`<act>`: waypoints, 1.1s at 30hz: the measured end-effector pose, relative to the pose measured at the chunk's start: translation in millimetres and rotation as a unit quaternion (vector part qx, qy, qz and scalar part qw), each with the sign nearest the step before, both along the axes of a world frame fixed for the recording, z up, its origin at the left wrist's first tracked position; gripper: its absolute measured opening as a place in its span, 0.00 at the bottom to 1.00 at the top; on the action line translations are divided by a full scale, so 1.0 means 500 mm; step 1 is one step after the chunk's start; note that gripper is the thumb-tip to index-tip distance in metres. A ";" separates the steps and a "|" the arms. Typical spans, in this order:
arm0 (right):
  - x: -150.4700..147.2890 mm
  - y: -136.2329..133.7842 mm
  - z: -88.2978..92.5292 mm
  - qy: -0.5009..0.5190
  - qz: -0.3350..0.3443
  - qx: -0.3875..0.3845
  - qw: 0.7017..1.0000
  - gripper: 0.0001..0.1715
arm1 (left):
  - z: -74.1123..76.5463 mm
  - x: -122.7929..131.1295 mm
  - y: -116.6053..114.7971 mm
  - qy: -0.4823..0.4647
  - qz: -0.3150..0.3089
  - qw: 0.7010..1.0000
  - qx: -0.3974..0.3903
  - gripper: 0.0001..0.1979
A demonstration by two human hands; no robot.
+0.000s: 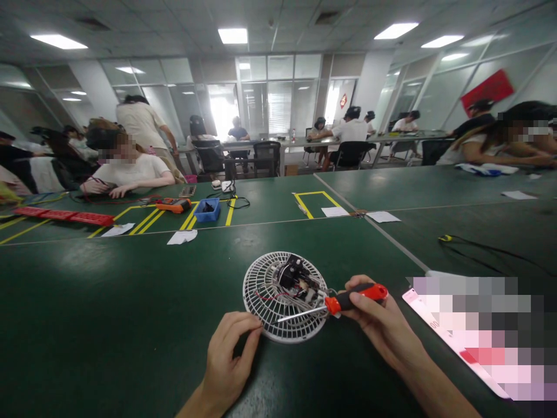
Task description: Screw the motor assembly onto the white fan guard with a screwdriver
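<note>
A white round fan grille [256,293] lies on the green table, with a black motor assembly [292,273] and thin wires on top of it. My right hand [369,310] is closed around a screwdriver [343,300] with a red and black handle. Its metal shaft points left across the grille, the tip close to my left fingertips. My left hand [232,351] is at the grille's near left rim with thumb and forefinger pinched together. What sits between those fingertips, if anything, is too small to make out.
Farther back are a blue bin [208,210], an orange multimeter [173,204], red trays [65,216] and paper pieces [181,237]. A pink-edged, blurred sheet [456,342] lies at right, near a black cable [478,247]. Across the table a person [130,168] sits working.
</note>
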State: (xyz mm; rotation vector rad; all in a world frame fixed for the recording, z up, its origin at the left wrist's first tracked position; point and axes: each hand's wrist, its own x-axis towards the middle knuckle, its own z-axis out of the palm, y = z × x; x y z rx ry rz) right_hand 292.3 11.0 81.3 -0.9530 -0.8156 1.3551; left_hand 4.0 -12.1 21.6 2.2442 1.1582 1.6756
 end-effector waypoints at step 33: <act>-0.011 -0.011 -0.006 -0.028 0.029 0.006 0.999 0.17 | -0.009 0.005 -0.004 -0.035 0.017 0.999 -0.021 0.09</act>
